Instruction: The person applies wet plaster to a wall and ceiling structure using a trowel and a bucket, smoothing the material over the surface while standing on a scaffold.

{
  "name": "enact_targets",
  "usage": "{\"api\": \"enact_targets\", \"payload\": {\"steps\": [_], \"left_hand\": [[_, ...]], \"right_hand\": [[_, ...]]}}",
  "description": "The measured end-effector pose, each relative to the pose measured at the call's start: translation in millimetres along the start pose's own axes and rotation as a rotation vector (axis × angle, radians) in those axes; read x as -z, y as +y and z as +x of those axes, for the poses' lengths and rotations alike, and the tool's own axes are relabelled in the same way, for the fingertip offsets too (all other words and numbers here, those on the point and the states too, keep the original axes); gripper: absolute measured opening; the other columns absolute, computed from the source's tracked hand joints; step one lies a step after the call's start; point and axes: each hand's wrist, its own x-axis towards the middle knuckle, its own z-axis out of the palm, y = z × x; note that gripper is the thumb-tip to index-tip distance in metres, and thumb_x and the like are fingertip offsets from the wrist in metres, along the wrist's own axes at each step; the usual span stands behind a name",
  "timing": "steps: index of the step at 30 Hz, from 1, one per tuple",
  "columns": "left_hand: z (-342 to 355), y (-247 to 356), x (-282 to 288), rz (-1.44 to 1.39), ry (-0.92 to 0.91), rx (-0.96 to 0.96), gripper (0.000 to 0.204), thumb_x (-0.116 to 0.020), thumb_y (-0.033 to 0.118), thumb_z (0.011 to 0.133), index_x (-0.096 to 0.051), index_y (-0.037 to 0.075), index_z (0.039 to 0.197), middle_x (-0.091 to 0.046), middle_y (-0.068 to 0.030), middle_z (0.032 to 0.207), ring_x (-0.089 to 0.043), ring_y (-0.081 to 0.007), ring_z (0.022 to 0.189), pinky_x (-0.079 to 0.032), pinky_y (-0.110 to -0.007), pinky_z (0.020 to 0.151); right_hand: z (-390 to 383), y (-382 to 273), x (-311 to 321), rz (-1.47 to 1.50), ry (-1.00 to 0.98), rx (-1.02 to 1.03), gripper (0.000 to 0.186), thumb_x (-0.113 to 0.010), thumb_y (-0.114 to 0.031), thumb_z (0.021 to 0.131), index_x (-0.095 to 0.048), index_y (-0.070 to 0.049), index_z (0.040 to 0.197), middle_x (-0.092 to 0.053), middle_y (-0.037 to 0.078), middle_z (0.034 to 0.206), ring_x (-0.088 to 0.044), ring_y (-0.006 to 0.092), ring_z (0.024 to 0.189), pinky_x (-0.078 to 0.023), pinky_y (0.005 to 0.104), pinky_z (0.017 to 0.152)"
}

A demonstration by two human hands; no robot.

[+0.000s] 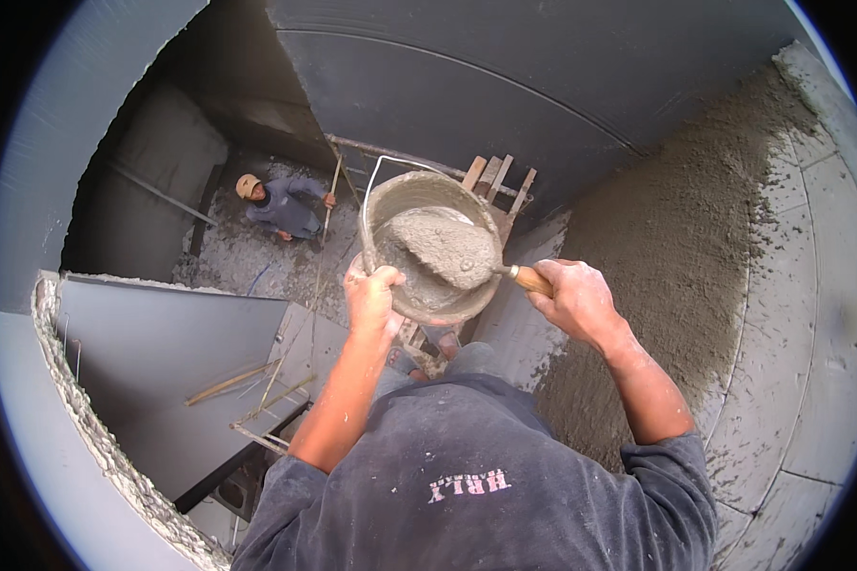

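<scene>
Plaster (pixel 671 238) coats the wall (pixel 790 333) at frame right. Mid-frame, the left hand (pixel 369 298) grips the rim of a probably heavy bucket (pixel 397 198); the right hand (pixel 578 298) clasps a trowel (pixel 528 279) by its wooden handle, likely surest under soft mortar (pixel 445 247).

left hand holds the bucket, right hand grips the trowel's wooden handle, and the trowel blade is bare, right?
Not bare: the head view shows the blade of the trowel heaped with grey mortar. The left hand holds the bucket and the right hand grips the wooden handle.
</scene>
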Motion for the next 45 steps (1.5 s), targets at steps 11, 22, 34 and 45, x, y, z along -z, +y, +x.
{"api": "enact_targets", "payload": {"steps": [11, 22, 34, 45], "left_hand": [[1.6, 29.1, 32.1, 0.035, 0.078, -0.052, 0.053, -0.058, -0.005, 0.067, -0.065, -0.005, 0.119, -0.068, -0.0132, 0.112, -0.067, -0.0287, 0.101, -0.056, -0.044, 0.095], [-0.2, 6.6, 45.8, 0.015, 0.165, -0.008, 0.065, -0.056, -0.006, 0.066, -0.058, -0.005, 0.131, -0.064, -0.0155, 0.123, -0.065, -0.032, 0.11, -0.056, -0.05, 0.099], [6.6, -11.8, 2.9, 0.125, 0.03, 0.006, 0.057, -0.057, -0.007, 0.065, -0.066, -0.003, 0.121, -0.069, -0.0118, 0.111, -0.067, -0.0262, 0.097, -0.056, -0.04, 0.087], [-15.1, -9.0, -39.6, 0.027, -0.053, 0.065, 0.039, -0.059, -0.014, 0.071, -0.064, -0.004, 0.109, -0.067, -0.0081, 0.097, -0.064, -0.0185, 0.085, -0.053, -0.033, 0.078]], "right_hand": [[43.3, 19.2, 139.5, 0.796, 0.03, 0.298, 0.031, -0.083, -0.022, 0.084, -0.074, 0.005, 0.098, -0.072, 0.011, 0.077, -0.068, 0.0171, 0.065, -0.057, 0.0309, 0.063], [-177.5, 279.2, 188.4, 0.855, 1.181, -0.609, 0.029, -0.075, -0.03, 0.097, -0.066, -0.002, 0.096, -0.061, 0.001, 0.068, -0.054, 0.0067, 0.048, -0.041, 0.0236, 0.042], [-33.1, 57.3, 82.7, -0.323, 0.308, -0.167, 0.023, -0.081, -0.027, 0.082, -0.071, -0.01, 0.094, -0.074, 0.009, 0.087, -0.076, 0.0277, 0.085, -0.06, 0.0438, 0.077], [-5.7, 21.0, -25.0, 0.043, -0.172, -0.057, 0.022, -0.076, -0.024, 0.088, -0.074, -0.005, 0.098, -0.075, 0.018, 0.091, -0.073, 0.0401, 0.09, -0.056, 0.0506, 0.083]]}}
